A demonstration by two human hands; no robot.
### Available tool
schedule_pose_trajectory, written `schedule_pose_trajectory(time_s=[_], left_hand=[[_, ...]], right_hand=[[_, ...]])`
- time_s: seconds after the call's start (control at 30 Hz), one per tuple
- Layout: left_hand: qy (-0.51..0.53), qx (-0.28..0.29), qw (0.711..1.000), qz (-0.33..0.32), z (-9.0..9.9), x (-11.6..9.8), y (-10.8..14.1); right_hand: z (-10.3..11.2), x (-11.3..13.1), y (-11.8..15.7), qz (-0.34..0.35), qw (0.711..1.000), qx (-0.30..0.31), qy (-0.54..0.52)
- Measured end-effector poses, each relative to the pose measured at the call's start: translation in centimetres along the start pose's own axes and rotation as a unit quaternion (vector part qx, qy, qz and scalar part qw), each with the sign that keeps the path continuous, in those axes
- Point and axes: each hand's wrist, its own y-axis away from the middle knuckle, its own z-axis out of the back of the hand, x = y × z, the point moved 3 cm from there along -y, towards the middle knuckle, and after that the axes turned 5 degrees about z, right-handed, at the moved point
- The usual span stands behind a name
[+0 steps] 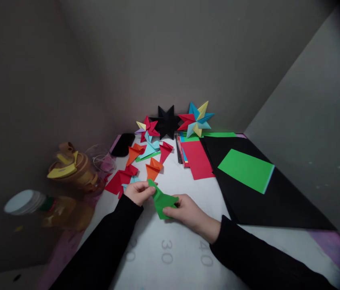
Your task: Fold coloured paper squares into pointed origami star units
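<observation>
A folded piece of green paper (162, 202) is held in the air over the white table mat, between both hands. My left hand (139, 192) pinches its upper left corner between thumb and fingers. On the right side of the paper, my right hand (186, 211) grips it, thumb on top and fingers behind. Just beyond the paper lies an orange folded piece (153, 168). Red folded pieces (120, 181) and part of a light blue one (132, 182) lie past my left hand.
Paper stars (166, 123) lean on the back wall. A red sheet (198, 159) and a black board (266, 205) bearing a green sheet (245, 169) are at right. A phone (123, 145), a brown cup (75, 171) and a bottle (67, 211) stand or lie left.
</observation>
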Motion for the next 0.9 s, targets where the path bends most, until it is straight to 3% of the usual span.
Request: schedule_pose_trajectory(time_s=[0.13,0.3,0.43,0.57,0.73,0.9], left_hand=[[-0.022,-0.005,1.0,0.007,0.0,-0.5,0.2],[-0.045,-0.03,0.999,0.011,0.1,-1.0,0.4],[-0.05,-0.023,0.998,-0.015,-0.8,-1.1,1.2],[-0.053,-0.026,0.997,-0.05,-2.1,-1.2,2.3],[-0.074,-0.015,0.994,-0.08,-2.4,-1.1,2.5],[-0.134,0.025,0.988,-0.078,-2.6,-0.4,2.3]], right_hand=[[0.1,0.1,0.1,0.008,1.0,0.005,0.016],[0.6,1.1,-0.1,0.071,0.997,-0.001,0.017],[0.7,2.2,0.0,0.102,0.987,-0.043,0.113],[0.1,2.6,0.3,0.085,0.977,-0.042,0.191],[0.3,3.2,0.6,0.063,0.985,-0.043,0.153],[1.3,3.9,0.4,0.093,0.984,-0.072,0.133]])
